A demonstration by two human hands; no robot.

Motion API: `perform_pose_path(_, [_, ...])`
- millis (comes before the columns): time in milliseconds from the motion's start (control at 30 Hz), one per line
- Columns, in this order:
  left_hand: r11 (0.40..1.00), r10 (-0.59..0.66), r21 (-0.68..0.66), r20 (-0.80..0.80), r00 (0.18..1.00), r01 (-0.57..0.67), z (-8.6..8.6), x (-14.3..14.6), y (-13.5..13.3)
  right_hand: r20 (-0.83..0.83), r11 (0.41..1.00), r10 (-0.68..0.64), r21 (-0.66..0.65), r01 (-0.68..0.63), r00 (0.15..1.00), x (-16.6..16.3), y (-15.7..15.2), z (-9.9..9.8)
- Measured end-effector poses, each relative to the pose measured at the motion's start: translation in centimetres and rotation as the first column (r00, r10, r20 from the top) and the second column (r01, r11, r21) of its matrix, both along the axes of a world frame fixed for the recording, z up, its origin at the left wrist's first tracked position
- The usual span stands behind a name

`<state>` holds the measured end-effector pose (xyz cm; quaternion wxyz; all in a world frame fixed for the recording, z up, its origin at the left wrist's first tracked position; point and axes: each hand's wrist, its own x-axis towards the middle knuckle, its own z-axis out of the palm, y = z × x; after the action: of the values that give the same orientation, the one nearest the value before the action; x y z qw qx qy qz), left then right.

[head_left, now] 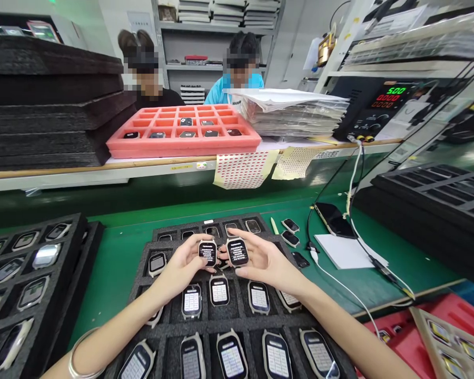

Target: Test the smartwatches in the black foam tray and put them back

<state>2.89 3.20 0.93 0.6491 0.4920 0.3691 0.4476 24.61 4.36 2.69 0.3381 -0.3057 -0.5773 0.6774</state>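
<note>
My left hand [189, 259] is closed on a smartwatch body [207, 253] without a strap; its lit screen shows lines of white text on black. Close beside it, my right hand [263, 259] grips a second smartwatch [237, 252] with a similar text screen. Both are held up over a black foam tray [169, 327]. In the tray's compartments lie several more watches, such as one watch [219, 290] with a lit white grid on its screen. Behind it, partly hidden by my hands, is another foam tray [158, 232] of watches.
Foam trays of watches stand at left [73, 263] and right [383, 181]. A phone [335, 220], white paper [345, 251] and cables lie on the green bench. Above, a shelf holds a pink foam tray [181, 147], stacked sheets and a power supply [373, 108]. Two people sit beyond.
</note>
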Motion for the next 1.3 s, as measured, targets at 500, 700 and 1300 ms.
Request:
perform_pose_path(500, [0.999, -0.022, -0.022, 0.041, 0.999, 0.023, 0.9, -0.1, 0.0, 0.689, 0.745, -0.445, 0.639, -0.190, 0.573, 9.2, 2.4, -0.9])
perform_pose_path(700, [1.000, -0.005, -0.022, 0.014, 1.000, 0.005, 1.3, -0.1, -0.2, 0.631, 0.678, -0.434, 0.699, -0.227, 0.643, 6.8, 1.6, 0.6])
perform_pose_path(1300, [0.987, 0.147, 0.079, -0.103, 0.984, -0.139, 0.4, -0.1, -0.2, 0.695, 0.733, -0.382, 0.629, -0.259, 0.609, 1.2, 0.9, 0.5])
